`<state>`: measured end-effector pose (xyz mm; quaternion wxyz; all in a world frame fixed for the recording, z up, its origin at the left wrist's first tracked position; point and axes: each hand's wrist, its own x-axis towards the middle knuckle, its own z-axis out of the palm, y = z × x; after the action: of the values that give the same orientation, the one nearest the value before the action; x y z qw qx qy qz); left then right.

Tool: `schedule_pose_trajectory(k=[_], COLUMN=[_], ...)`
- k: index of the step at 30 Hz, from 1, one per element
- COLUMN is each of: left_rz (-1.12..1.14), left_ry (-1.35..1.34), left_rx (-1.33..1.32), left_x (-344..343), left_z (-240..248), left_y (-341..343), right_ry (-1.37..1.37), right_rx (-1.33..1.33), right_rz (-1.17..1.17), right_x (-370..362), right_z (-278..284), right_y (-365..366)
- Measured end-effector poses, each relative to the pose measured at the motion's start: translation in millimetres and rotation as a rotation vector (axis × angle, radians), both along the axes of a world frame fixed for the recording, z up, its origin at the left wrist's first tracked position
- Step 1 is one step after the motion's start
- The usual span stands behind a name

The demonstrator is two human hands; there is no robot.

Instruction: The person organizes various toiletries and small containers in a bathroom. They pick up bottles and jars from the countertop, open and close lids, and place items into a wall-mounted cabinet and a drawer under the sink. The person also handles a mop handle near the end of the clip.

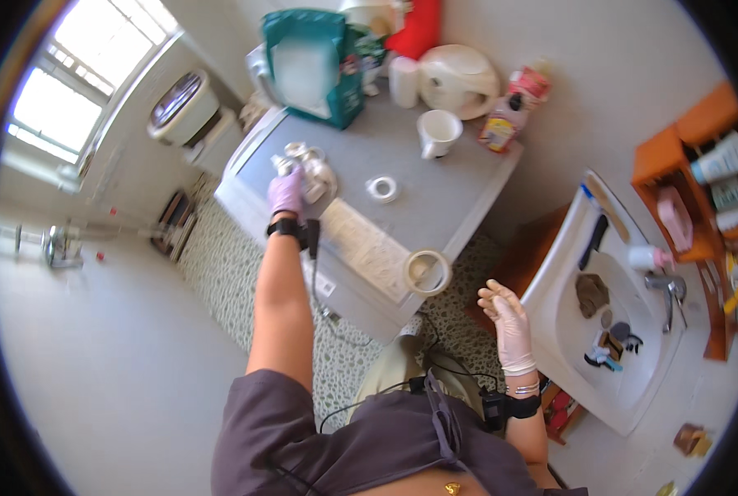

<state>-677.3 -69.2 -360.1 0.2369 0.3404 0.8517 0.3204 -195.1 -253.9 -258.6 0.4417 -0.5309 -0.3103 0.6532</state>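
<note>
Starting on the left, our lilac-gloved left hand point(285, 193) is stretched out to the clump of small white items point(323, 175) on the far left part of the grey tabletop point(460, 194). The fingertips are at the pile, but we can't tell whether they're pinching a piece or just resting there. We'd go gently: feel for one piece, lift it straight up, don't drag the lot.

Next along, the beige patterned strip point(361, 245) lies close by, so we'd watch our wrist and that dangling cable point(313, 240) don't snag it. The small white tape roll point(394, 189) sits apart, while the bigger cream roll point(446, 273) is right at the near corner, so mind the sleeve.

Over right, our pale-gloved right hand point(511, 326) hangs between tabletop and sink point(563, 240), fingers part-curled; can't tell if the tips meet. We'd bring it over to steady the pile.
</note>
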Motion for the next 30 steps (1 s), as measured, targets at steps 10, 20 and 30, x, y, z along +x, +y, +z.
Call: schedule_pose_trajectory(k=[10, 20, 30], left_rz=[-0.153, -0.414, -1.13], left_ry=[-0.163, -1.201, -0.78], left_rx=[0.029, 0.393, -0.041], left_x=[-52, 169, 499], left_z=[-8, 161, 207], left_y=[4, -147, -254], right_ry=[0.104, 0.332, 0.484], right_rx=[0.096, 0.088, 0.271], right_rz=[-0.036, 0.168, -0.191], right_x=[41, 54, 167], right_z=[-2, 44, 84], right_y=[-34, -61, -132])
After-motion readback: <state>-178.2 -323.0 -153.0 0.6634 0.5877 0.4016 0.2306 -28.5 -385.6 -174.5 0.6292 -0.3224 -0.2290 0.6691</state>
